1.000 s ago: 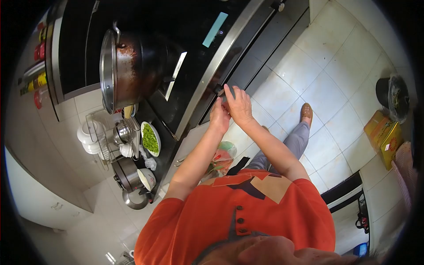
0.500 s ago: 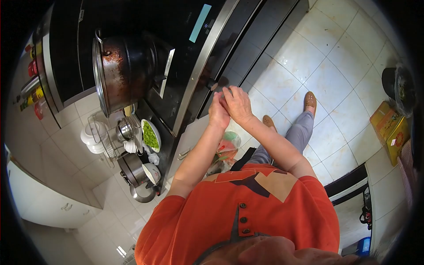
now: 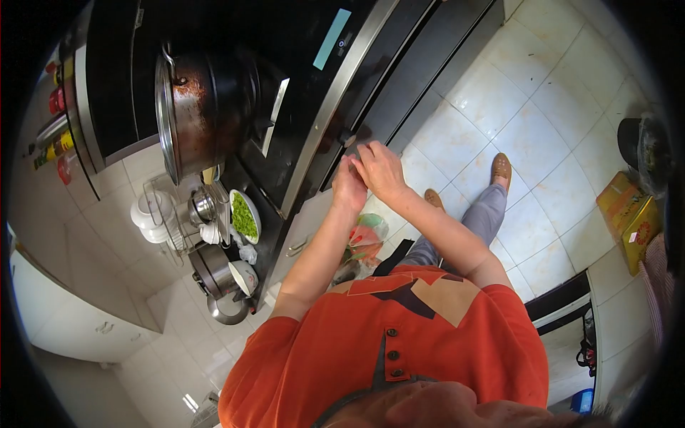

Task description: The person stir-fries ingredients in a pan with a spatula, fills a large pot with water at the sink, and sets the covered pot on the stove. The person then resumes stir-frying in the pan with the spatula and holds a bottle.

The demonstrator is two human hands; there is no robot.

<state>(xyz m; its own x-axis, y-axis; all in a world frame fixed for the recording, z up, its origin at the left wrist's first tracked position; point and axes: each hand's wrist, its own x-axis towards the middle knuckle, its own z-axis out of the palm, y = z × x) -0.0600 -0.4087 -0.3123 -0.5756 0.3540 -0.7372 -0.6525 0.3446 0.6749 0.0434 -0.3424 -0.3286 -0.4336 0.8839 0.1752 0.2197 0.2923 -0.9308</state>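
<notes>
My left hand (image 3: 349, 187) and my right hand (image 3: 382, 172) are together in front of my body, beside the dark cabinet front below the stove. The right hand's fingers are bent and meet the left hand's curled fingertips. Whether anything small lies between them is hidden. Nearest to the hands is a round knob (image 3: 349, 140) on the cabinet front. A large dark pot with brown stains (image 3: 196, 107) stands on the black stove, apart from both hands.
A white bowl of chopped greens (image 3: 244, 216) sits on the counter, near a dish rack with white bowls (image 3: 153, 214) and a metal cooker (image 3: 212, 271). Below my arms is a plastic bag (image 3: 371, 232). A yellow box (image 3: 624, 217) stands at the right on the tiled floor (image 3: 528, 143).
My hands stay together, with the fingers shifting slightly against each other. The view has turned a little, so the stove and pot appear slightly farther right.
</notes>
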